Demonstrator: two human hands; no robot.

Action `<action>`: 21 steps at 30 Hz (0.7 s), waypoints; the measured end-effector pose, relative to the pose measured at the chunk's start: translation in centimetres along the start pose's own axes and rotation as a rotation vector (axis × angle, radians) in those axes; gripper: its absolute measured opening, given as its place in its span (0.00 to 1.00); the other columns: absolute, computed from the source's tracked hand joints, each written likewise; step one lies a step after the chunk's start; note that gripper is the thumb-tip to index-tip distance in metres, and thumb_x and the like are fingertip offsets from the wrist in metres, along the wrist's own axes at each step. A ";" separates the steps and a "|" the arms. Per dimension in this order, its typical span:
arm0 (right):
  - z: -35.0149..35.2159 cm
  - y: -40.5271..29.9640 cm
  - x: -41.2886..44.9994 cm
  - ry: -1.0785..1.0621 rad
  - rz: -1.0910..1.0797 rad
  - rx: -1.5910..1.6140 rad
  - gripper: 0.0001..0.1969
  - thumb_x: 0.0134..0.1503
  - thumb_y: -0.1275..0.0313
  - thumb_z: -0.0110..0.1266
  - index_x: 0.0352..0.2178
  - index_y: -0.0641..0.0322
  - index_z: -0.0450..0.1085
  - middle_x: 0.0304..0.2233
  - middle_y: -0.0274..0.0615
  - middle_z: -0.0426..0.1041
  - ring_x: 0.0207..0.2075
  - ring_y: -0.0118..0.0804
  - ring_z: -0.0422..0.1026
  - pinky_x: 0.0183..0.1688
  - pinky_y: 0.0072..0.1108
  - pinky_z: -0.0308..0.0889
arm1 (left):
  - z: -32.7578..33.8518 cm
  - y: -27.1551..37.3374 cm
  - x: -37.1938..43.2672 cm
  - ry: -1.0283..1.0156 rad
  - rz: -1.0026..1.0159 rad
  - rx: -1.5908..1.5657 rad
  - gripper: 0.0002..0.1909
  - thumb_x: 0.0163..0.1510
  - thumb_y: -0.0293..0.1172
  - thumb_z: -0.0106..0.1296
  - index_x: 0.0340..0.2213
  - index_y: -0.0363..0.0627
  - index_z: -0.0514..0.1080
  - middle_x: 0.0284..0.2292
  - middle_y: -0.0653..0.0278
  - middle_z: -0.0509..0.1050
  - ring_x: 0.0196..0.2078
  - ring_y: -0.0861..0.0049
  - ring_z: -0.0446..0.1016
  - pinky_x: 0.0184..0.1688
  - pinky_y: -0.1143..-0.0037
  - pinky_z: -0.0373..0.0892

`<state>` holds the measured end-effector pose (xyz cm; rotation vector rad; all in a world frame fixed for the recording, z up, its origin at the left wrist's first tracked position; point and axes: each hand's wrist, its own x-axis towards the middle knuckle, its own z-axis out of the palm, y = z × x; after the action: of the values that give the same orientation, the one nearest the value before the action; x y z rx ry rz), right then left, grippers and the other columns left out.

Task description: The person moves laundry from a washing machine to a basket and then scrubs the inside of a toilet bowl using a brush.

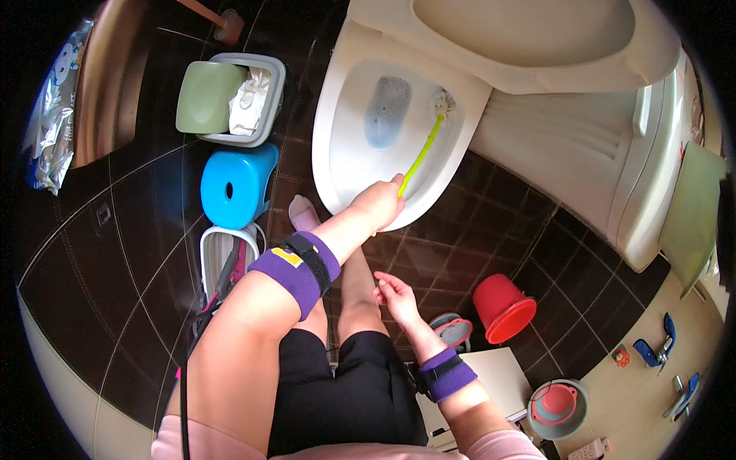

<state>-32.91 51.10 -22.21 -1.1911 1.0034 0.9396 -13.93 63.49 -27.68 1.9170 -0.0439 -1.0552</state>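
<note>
My left hand (379, 204) grips the lime-green handle of a toilet brush (424, 152). The brush's white bristle head (441, 104) rests against the inner wall of the white toilet bowl (368, 167), on its right side. Bluish water with some bubbles (388, 109) lies in the bottom of the bowl, left of the bristles. The lid and seat (523, 75) are raised. My right hand (398, 296) hangs in front of my right knee, holding nothing, its fingers loosely bent and apart. Purple wrist bands (296, 273) circle both arms.
Left of the toilet stand a lidded waste bin (276, 98) with white paper inside, a blue plastic stool (233, 187) and a white bin (221, 264). A red bucket (503, 307), folded basins (451, 330) and a white cabinet (494, 374) are at my right.
</note>
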 end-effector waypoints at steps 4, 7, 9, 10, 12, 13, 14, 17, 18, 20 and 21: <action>-0.5 -1.4 0.2 0.035 0.002 0.012 0.13 0.55 0.71 0.42 0.42 0.65 0.63 0.23 0.31 0.68 0.22 0.17 0.63 0.26 0.09 0.61 | 2.5 1.2 -4.2 -0.065 -0.037 0.018 0.23 0.49 0.28 0.40 0.48 0.35 0.54 0.13 0.52 0.68 0.10 0.70 0.67 0.14 0.74 0.67; 0.9 -3.7 0.3 -0.043 -0.124 0.103 0.11 0.55 0.71 0.41 0.39 0.65 0.64 0.24 0.32 0.68 0.22 0.18 0.63 0.27 0.09 0.61 | 3.8 1.0 -5.0 0.080 0.064 0.062 0.23 0.49 0.27 0.40 0.48 0.34 0.54 0.13 0.51 0.69 0.10 0.70 0.67 0.14 0.74 0.67; 1.4 -4.8 0.6 -0.002 -0.143 0.124 0.12 0.55 0.71 0.41 0.40 0.65 0.63 0.24 0.32 0.68 0.22 0.19 0.63 0.26 0.10 0.61 | 2.3 2.5 -1.5 -0.079 -0.105 -0.056 0.25 0.48 0.27 0.39 0.49 0.34 0.51 0.13 0.54 0.68 0.10 0.70 0.67 0.15 0.74 0.67; 1.8 -5.2 0.6 -0.013 -0.140 0.122 0.12 0.55 0.71 0.41 0.40 0.65 0.63 0.24 0.32 0.68 0.22 0.19 0.63 0.26 0.10 0.61 | 0.9 3.0 0.4 -0.053 -0.066 -0.070 0.26 0.48 0.27 0.38 0.50 0.33 0.49 0.13 0.56 0.68 0.12 0.69 0.68 0.16 0.72 0.66; 2.1 -5.5 0.6 0.006 -0.137 0.114 0.13 0.55 0.71 0.41 0.41 0.65 0.62 0.24 0.33 0.68 0.22 0.19 0.63 0.27 0.10 0.61 | 2.0 3.4 1.1 -0.064 -0.161 -0.047 0.26 0.48 0.27 0.38 0.49 0.32 0.49 0.13 0.56 0.68 0.12 0.69 0.68 0.16 0.73 0.66; 1.6 -5.4 1.3 -0.048 -0.154 0.147 0.13 0.55 0.71 0.42 0.41 0.66 0.62 0.24 0.33 0.68 0.23 0.20 0.64 0.27 0.11 0.62 | 2.6 3.4 1.1 -0.080 -0.248 -0.025 0.26 0.48 0.27 0.37 0.49 0.32 0.49 0.13 0.56 0.67 0.12 0.70 0.68 0.15 0.73 0.66; 1.5 -4.9 0.7 -0.011 -0.134 0.137 0.13 0.55 0.72 0.42 0.41 0.65 0.62 0.23 0.33 0.68 0.23 0.20 0.64 0.27 0.11 0.62 | 2.9 2.6 0.5 -0.078 -0.228 -0.076 0.26 0.48 0.27 0.38 0.48 0.30 0.50 0.15 0.51 0.68 0.14 0.64 0.69 0.18 0.70 0.67; -0.3 -4.4 0.7 0.016 -0.143 0.115 0.13 0.55 0.72 0.42 0.41 0.65 0.62 0.23 0.33 0.68 0.23 0.20 0.64 0.27 0.11 0.62 | 5.6 2.2 -2.9 0.051 -0.046 0.056 0.26 0.47 0.28 0.39 0.48 0.30 0.51 0.17 0.46 0.69 0.17 0.57 0.70 0.21 0.66 0.67; -0.5 -4.3 0.7 -0.007 -0.143 0.100 0.12 0.55 0.72 0.42 0.41 0.65 0.63 0.23 0.33 0.68 0.23 0.19 0.64 0.27 0.11 0.62 | 5.1 3.3 -4.0 0.047 -0.052 -0.027 0.26 0.47 0.29 0.40 0.48 0.31 0.52 0.18 0.43 0.69 0.20 0.51 0.69 0.25 0.64 0.66; -1.1 -3.9 0.7 0.010 -0.118 0.103 0.13 0.55 0.72 0.41 0.42 0.65 0.62 0.23 0.33 0.68 0.22 0.19 0.63 0.27 0.10 0.61 | 4.5 4.1 -2.5 0.024 -0.056 0.008 0.25 0.47 0.29 0.38 0.47 0.31 0.52 0.18 0.46 0.69 0.21 0.54 0.70 0.26 0.65 0.67; -1.3 -3.7 0.7 0.030 -0.087 0.102 0.14 0.55 0.73 0.40 0.43 0.65 0.62 0.24 0.32 0.68 0.22 0.18 0.63 0.26 0.09 0.61 | 4.2 4.3 -1.5 -0.002 -0.064 0.037 0.25 0.47 0.29 0.36 0.47 0.31 0.53 0.18 0.48 0.70 0.21 0.57 0.71 0.27 0.66 0.67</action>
<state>-29.34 49.32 -21.98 -1.1575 1.0037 0.7947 -16.20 58.74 -24.45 1.9623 -0.0041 -1.1056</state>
